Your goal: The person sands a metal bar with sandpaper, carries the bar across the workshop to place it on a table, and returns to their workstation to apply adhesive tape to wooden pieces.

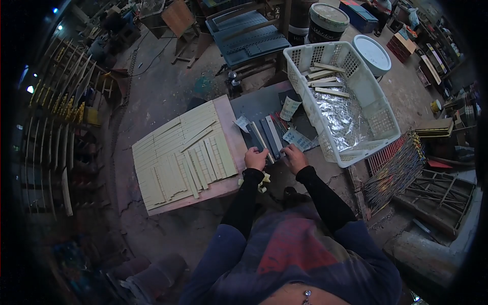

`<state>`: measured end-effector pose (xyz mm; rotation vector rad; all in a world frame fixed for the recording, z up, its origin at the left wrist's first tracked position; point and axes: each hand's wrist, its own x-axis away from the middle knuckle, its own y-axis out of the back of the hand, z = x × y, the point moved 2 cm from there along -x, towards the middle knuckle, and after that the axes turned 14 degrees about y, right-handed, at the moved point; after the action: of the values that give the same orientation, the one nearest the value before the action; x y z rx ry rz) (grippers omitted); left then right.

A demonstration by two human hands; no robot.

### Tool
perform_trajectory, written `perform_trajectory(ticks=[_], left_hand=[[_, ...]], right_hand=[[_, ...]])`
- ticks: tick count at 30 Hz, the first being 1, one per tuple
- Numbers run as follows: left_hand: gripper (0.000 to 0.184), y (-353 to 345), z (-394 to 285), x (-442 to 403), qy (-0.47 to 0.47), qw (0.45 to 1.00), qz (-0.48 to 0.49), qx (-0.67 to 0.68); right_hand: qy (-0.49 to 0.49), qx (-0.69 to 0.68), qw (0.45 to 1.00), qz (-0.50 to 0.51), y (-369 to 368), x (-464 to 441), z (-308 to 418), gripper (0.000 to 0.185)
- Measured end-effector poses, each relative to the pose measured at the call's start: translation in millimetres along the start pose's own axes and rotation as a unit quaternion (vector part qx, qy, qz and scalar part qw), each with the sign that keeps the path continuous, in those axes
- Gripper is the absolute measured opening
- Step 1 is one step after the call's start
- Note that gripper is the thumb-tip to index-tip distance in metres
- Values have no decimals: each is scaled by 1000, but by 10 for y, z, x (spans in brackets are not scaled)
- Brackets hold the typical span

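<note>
My left hand (255, 158) has its fingers curled at the near end of a thin pale wooden strip (260, 135), which lies among dark bars on the work surface. Just right of the strip are a dark bar (269, 136) and a light grey bar (275, 132), side by side. My right hand (295, 158) is closed beside the near end of the grey bar; its fingertips are too small to show what they grip. Printed paper pieces (297, 138) lie beyond my right hand, and small yellowish scraps (263, 183) sit below my left.
On the left, a board (231, 127) carries many pale wooden strips (183, 152). To the right stands a white plastic crate (376, 96) with several strips and shiny film inside. Lidded buckets (328, 20) and a blue slatted stand (249, 38) are behind. Bundled rods (394, 175) lie at right.
</note>
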<state>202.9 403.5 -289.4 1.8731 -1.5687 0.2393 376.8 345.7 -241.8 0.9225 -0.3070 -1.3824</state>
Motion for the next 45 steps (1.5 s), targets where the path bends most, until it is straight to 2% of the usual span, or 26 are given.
perform_trajectory(ticks=[2,10,12,16,18,20,22,23,26,27,28,29,33,35,42,45], left_hand=[[51,7,-29,31,7,1000,5,-4],[49,-33,47,-41,-6,1000,-4,-13],[45,-20,-11,-19,-45,999,1,-31],[44,26,-153,150,-9,1000,26,3],[48,60,-202,186,-50,996,-33,-64],[46,57,-205,179,-54,995,-34,-77],[44,77,-267,213,-59,994,-33,-91],[42,79,-283,235,-44,997,2,-61],[38,-19,-153,110,-30,996,85,16],[36,-45,-141,102,-31,989,130,65],[36,-49,-128,93,-32,989,132,64],[36,-52,-114,72,2,985,155,79],[36,23,-219,221,68,966,194,155],[36,58,-240,234,75,965,189,167],[35,91,-162,131,99,974,159,125],[36,26,-126,54,92,969,180,140]], right_hand=[[-17,-11,1000,9,0,-2,3,22],[21,16,1000,-8,7,-7,13,26],[19,13,1000,-5,7,-16,12,26],[-3,-16,1000,0,9,-22,8,25],[0,-32,999,2,23,-17,-5,27],[4,-48,999,4,5,-10,-14,29],[17,-15,998,-54,15,-16,-3,29],[17,-15,998,-54,-4,-22,5,29],[-27,-60,992,-103,-84,-78,88,28],[-83,-180,977,-78,-152,-112,88,28],[-135,-296,944,-53,-190,-140,81,29],[-145,-316,937,-45,-167,-155,72,29],[-199,-338,920,-13,-157,-136,-64,28],[-220,-367,902,-50,-168,-117,-136,28],[-216,-327,918,-59,-124,-149,-293,29],[-203,-275,938,-52,-137,-172,-358,27]])
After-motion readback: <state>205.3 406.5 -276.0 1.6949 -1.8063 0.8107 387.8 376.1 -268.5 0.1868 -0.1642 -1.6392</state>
